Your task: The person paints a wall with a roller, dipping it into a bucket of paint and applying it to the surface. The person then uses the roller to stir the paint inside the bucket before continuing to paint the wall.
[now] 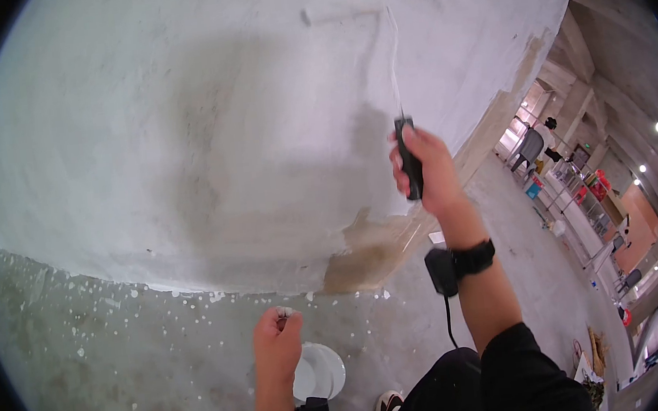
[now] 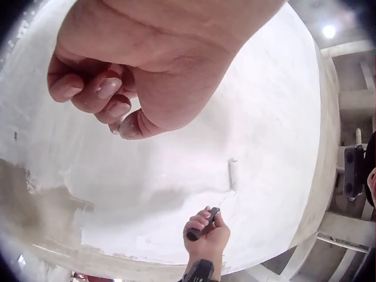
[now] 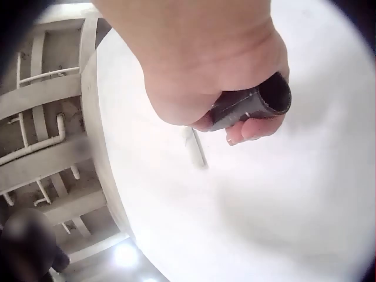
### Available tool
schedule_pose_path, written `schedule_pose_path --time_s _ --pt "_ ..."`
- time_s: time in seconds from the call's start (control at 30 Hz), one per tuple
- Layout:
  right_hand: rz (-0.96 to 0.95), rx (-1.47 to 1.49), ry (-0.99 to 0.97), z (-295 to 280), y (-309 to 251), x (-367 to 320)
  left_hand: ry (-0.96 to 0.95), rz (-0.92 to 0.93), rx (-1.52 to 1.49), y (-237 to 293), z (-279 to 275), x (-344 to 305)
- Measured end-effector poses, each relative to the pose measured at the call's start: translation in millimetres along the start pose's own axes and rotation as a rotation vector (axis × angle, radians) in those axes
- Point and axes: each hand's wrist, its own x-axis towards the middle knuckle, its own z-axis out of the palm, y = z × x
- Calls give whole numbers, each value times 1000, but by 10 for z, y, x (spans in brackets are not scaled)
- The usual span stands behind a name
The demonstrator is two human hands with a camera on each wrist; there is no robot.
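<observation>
My right hand [image 1: 434, 165] grips the black handle of a paint roller [image 1: 410, 162], fingers wrapped round it. Its thin wire frame reaches up to a white roller sleeve, which lies against a large white-painted wall [image 1: 259, 133]. In the right wrist view the hollow end of the roller's handle [image 3: 249, 108] sticks out of the fist, and part of the sleeve shows beyond it. My left hand [image 1: 277, 343] hangs low before the wall, above a white bucket [image 1: 336, 363]. Its fingers are loosely curled, with whitish smears on the fingertips, and hold nothing in the left wrist view.
A bare brownish patch [image 1: 362, 262] shows at the wall's lower right corner. White paint drops dot the grey floor [image 1: 120, 336]. One of my shoes [image 1: 388, 410] is beside the bucket. Farther right, a person [image 1: 546, 137] is near a long table with objects on it.
</observation>
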Motion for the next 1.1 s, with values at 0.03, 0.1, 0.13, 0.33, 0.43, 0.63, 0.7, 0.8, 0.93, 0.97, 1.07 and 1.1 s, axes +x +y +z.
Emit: schedule_pose_path --time_s 0.03,0.1,0.13,0.33,0.43,0.63,0.7,0.8,0.93,0.97,1.07,1.1 --pt "0 11 -21 31 -66 108 -2 23 20 -12 12 -4" --pt "-34 -20 -34 92 -141 225 9 4 16 28 32 -18" --pt "-25 -15 -33 84 -99 204 15 -4 4 45 34 -15" --pt "159 29 16 -208 657 -226 22 1 -8 22 5 27" --pt "291 53 81 -455 1154 -562 -11 -44 -34 21 -16 14" --pt "463 18 142 -835 1723 -1129 -8 -58 -14 -10 8 0" --pt "498 25 147 -923 1821 -1235 -14 -66 -4 3 55 -26" --pt "576 -34 178 -1011 1912 -1396 -33 -73 24 -26 109 -73" --pt "504 -160 182 -1113 1928 -1458 -42 -64 60 35 149 -177" --pt "468 -190 168 -1113 1921 -1451 -31 -67 66 77 161 -210" --pt "302 -313 108 -1065 1904 -1242 -46 -56 105 148 208 -219" --pt "183 -439 62 -1037 1897 -1167 -46 -31 93 117 214 -202"
